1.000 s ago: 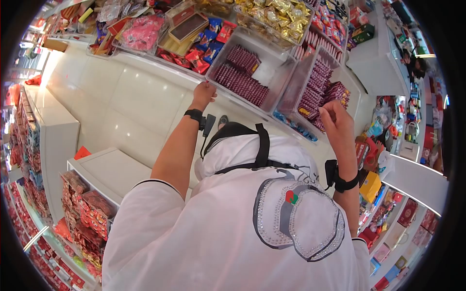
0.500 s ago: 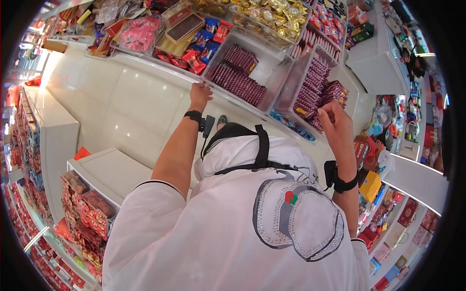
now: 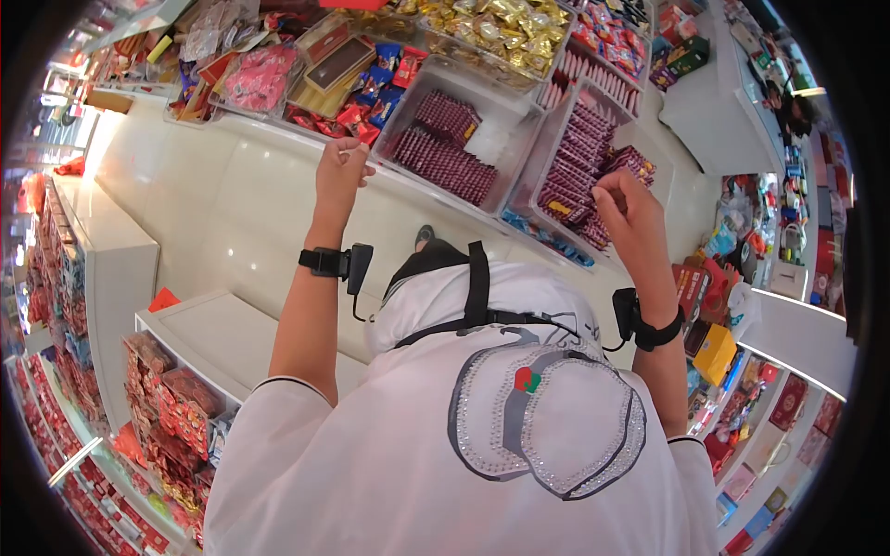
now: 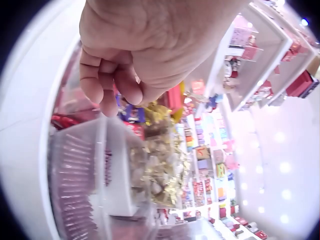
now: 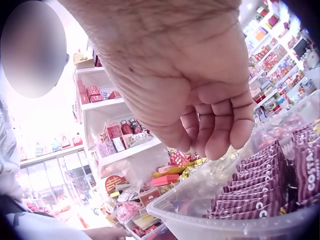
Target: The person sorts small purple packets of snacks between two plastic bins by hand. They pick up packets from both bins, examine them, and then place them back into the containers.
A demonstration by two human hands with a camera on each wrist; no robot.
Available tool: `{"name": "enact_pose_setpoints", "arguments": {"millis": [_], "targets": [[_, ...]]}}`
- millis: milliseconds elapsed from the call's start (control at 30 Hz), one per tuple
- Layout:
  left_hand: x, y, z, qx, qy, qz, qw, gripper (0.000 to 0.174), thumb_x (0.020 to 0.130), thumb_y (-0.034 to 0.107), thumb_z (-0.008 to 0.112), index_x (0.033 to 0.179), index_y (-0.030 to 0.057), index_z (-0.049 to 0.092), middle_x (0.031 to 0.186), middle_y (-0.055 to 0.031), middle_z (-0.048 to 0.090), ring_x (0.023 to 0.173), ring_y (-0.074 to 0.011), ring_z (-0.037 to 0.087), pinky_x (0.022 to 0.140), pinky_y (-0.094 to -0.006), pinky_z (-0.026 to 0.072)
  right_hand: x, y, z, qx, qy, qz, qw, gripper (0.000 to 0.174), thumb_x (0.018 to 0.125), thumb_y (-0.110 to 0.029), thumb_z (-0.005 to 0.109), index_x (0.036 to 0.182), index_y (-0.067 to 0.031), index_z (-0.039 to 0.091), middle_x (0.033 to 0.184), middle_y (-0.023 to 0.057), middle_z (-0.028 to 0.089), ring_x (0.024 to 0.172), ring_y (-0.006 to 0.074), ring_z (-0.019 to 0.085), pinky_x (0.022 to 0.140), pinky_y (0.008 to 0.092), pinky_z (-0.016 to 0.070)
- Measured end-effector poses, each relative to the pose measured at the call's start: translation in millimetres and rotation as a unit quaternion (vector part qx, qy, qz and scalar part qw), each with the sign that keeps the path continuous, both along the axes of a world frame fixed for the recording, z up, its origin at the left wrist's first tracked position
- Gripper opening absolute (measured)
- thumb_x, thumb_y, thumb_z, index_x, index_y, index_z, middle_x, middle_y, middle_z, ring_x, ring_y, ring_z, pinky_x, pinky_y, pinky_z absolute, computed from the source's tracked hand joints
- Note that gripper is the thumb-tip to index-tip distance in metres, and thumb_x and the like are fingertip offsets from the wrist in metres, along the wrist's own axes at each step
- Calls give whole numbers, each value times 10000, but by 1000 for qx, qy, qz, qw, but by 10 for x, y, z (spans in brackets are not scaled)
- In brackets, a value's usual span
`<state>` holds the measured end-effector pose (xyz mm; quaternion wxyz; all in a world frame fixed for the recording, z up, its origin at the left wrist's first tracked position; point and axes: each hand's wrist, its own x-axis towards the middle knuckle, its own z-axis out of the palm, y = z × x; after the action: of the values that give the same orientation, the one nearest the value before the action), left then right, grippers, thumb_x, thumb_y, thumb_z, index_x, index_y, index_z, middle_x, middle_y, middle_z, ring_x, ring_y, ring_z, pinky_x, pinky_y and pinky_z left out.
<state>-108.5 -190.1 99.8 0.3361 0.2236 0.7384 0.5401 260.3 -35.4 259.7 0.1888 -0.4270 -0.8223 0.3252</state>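
My left hand (image 3: pixel 343 176) hangs in front of the counter's edge, fingers loosely bent and nothing in them. It is nearest to red and blue candy wrappers (image 3: pixel 374 93) and a clear bin (image 3: pixel 505 139), where purple striped sachets (image 3: pixel 445 169) stand in rows at one side. My right hand (image 3: pixel 635 208) hovers at the near side of a second clear bin (image 3: pixel 545 157), filled with more purple sachets (image 3: pixel 579 153). Seen from the right wrist, the fingers (image 5: pixel 217 142) curl loosely above that bin's sachets (image 5: pixel 250 185), which are marked COSTA, and hold nothing.
Gold-wrapped candies (image 3: pixel 501 32) fill a bin farther back. Blue packets (image 3: pixel 547 239) lie below the right bin, along the front edge. A low white cabinet (image 3: pixel 218 334) stands at left, and a white counter (image 3: pixel 705 116) at right. Packed shelves surround the aisle.
My left hand has moved left and slightly up, away from the first sachet bin. My right hand stays by the second bin. The bins appear slightly farther left in the head view.
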Motion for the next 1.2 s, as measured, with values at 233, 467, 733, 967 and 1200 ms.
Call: {"name": "enact_pose_setpoints", "arguments": {"millis": [233,467,733,967,1200], "targets": [[323,781,639,12,134,-183,974,428,977,304,681,1268,1,596,990,-70,681,914,-127,684,697,-256,535,59,-4,-57,22,49,-10,999,116,927,-79,680,986,-14,605,863,98,634,716,213,618,657,334,493],[424,1785,115,-128,329,-355,866,373,892,329,700,1072,4,730,1073,-246,720,1056,-407,683,920,-461,539,315,-117,-72,-14,74,-83,994,122,926,-82,685,987,-7,611,866,104,642,710,211,619,658,333,497],[444,2288,-627,-285,422,-414,755,449,835,380,753,1073,-1,737,1146,-267,703,1092,-424,674,946,-482,535,647,-322,-7,-24,91,-179,979,89,941,-41,676,994,2,619,847,88,638,692,173,606,649,291,490],[579,2332,-831,-371,411,-379,741,658,838,380,787,1285,-61,592,1266,-241,684,1178,-378,674,969,-451,554,785,-349,-19,-36,83,-222,971,92,946,-47,682,993,2,620,829,78,642,686,152,596,644,279,490],[662,2410,-1022,-417,372,-344,754,822,799,465,818,1339,-76,514,1305,-252,659,1205,-376,661,982,-458,544,838,-341,-59,-51,82,-244,965,87,951,-50,680,984,5,620,809,76,632,680,143,595,640,273,489]]}}
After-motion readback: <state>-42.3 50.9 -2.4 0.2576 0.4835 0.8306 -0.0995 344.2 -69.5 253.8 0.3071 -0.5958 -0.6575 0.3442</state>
